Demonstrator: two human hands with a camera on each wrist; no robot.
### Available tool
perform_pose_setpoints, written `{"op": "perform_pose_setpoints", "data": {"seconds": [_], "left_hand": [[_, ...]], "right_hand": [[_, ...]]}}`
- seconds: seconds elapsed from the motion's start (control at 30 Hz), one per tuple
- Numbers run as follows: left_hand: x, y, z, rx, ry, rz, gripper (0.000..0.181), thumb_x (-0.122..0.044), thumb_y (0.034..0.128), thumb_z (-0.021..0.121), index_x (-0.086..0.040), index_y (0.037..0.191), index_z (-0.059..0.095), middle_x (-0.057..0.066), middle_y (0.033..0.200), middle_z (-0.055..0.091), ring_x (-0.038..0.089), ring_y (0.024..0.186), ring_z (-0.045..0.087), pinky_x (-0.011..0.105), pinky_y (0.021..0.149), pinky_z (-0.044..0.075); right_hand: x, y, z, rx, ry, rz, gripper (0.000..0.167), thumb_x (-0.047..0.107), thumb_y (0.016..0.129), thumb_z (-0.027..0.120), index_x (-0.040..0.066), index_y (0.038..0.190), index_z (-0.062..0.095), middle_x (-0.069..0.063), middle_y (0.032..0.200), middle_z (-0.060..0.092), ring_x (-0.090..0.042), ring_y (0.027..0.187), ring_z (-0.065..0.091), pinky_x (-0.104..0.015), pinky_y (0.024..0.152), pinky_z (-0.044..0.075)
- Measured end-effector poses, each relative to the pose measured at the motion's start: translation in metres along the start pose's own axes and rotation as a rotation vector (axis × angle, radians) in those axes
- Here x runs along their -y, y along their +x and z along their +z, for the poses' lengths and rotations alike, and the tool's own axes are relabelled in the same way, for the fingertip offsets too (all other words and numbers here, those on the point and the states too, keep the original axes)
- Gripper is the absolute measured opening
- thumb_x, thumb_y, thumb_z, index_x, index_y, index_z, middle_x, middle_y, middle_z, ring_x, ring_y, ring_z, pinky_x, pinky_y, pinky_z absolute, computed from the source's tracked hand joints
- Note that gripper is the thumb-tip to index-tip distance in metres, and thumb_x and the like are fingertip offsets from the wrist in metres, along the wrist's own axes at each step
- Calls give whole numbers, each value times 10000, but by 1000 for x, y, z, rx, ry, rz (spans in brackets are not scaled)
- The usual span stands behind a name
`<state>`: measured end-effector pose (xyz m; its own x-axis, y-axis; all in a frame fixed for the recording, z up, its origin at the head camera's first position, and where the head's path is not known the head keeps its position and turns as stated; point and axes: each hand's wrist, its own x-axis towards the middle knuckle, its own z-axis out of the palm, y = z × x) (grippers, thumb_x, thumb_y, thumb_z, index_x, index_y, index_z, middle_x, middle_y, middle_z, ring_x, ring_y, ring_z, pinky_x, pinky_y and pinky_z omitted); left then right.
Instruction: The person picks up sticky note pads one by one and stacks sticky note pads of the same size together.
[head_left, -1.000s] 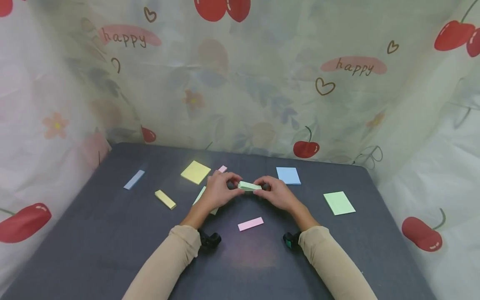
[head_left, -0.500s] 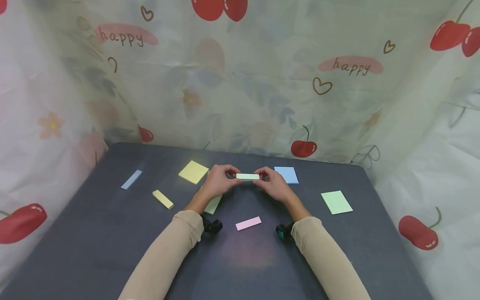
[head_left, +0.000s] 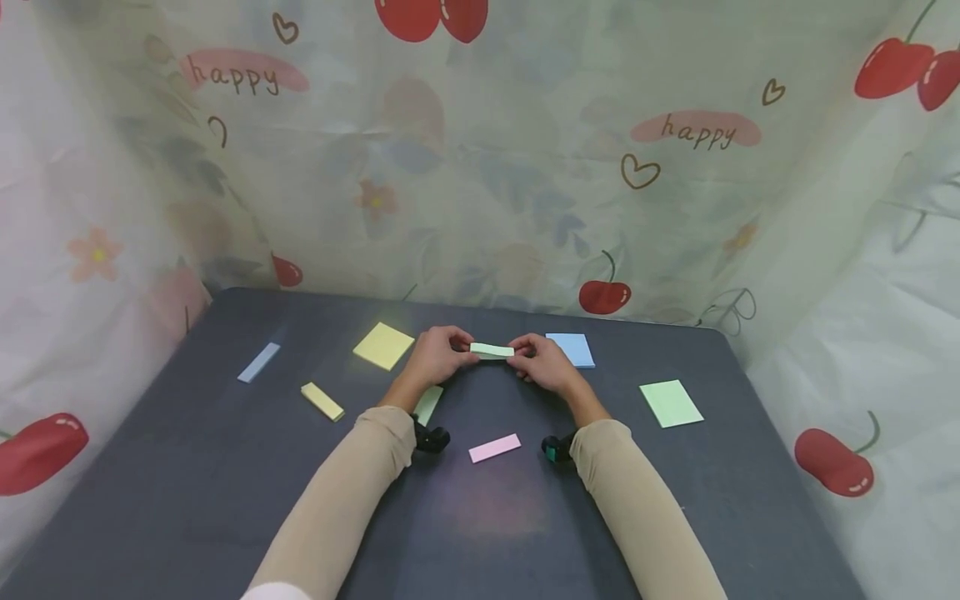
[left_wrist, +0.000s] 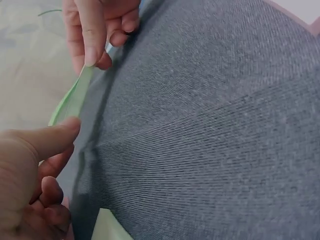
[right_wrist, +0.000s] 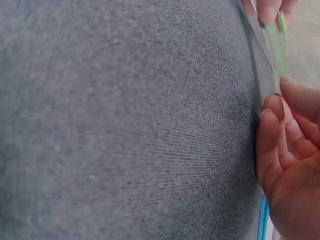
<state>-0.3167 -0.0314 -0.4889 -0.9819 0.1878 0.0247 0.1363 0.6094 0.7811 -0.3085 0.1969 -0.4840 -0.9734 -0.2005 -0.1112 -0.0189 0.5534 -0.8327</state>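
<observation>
A narrow pale green strip of sticky notes (head_left: 492, 351) is stretched between my two hands near the table's far side. My left hand (head_left: 437, 357) pinches its left end between thumb and fingers, and my right hand (head_left: 549, 365) pinches the right end. In the left wrist view the green strip (left_wrist: 75, 97) shows a bowed upper layer parted slightly from the one behind. The right wrist view has the same strip (right_wrist: 277, 47) running between both sets of fingertips. Another green strip (head_left: 428, 405) lies on the table, partly covered by my left wrist.
On the dark table (head_left: 480, 533) lie a pink strip (head_left: 495, 448), a yellow strip (head_left: 322, 402) and a blue strip (head_left: 258, 362). Square notes rest farther out: yellow (head_left: 383, 346), blue (head_left: 572, 350), green (head_left: 671, 404). A patterned curtain (head_left: 480, 208) surrounds the back and sides.
Both hands have moved the green strip a little farther away from me. Its front face levelled out, then bowed slightly. The notes on the table have stayed put.
</observation>
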Motion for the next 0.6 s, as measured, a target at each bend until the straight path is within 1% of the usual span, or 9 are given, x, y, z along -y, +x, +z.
{"op": "perform_pose_setpoints", "data": {"seconds": [0.1, 0.27, 0.33, 0.47, 0.6], "left_hand": [[1, 1, 2, 6, 24, -15, 238, -266, 860, 830, -155, 1062, 768, 7, 965, 759, 165, 876, 671, 327, 788, 511], [4, 2, 4, 3, 57, -54, 236, -250, 834, 854, -173, 1041, 771, -16, 947, 759, 145, 863, 664, 304, 776, 467], [4, 2, 5, 9, 46, -59, 241, -222, 826, 860, -164, 1041, 768, -8, 948, 760, 150, 868, 663, 290, 782, 454], [2, 1, 4, 40, 12, -61, 241, -178, 825, 858, -132, 1043, 766, 23, 954, 749, 159, 868, 650, 264, 763, 448], [1, 0, 3, 55, 21, -71, 237, -197, 827, 859, -120, 1039, 785, 32, 930, 717, 158, 840, 611, 247, 715, 436]], "right_hand": [[-2, 2, 2, 5, 6, 15, 272, 100, 950, 707, 4, 1199, 654, -85, 929, 681, -90, 679, 604, -220, 641, 512], [-2, 5, 4, 24, -7, 24, 271, 101, 952, 704, 0, 1198, 657, -53, 888, 674, -75, 686, 593, -212, 655, 505], [-2, 4, 4, 34, -21, 27, 268, 98, 953, 702, -5, 1196, 653, -50, 867, 664, -77, 681, 586, -214, 652, 494], [-1, 2, 3, 42, -51, 45, 262, 96, 954, 702, -1, 1192, 655, -46, 841, 642, -88, 673, 577, -220, 642, 477], [-1, 0, 4, 30, -74, 42, 262, 110, 955, 703, 1, 1191, 667, -64, 854, 651, -93, 679, 584, -222, 637, 478]]}}
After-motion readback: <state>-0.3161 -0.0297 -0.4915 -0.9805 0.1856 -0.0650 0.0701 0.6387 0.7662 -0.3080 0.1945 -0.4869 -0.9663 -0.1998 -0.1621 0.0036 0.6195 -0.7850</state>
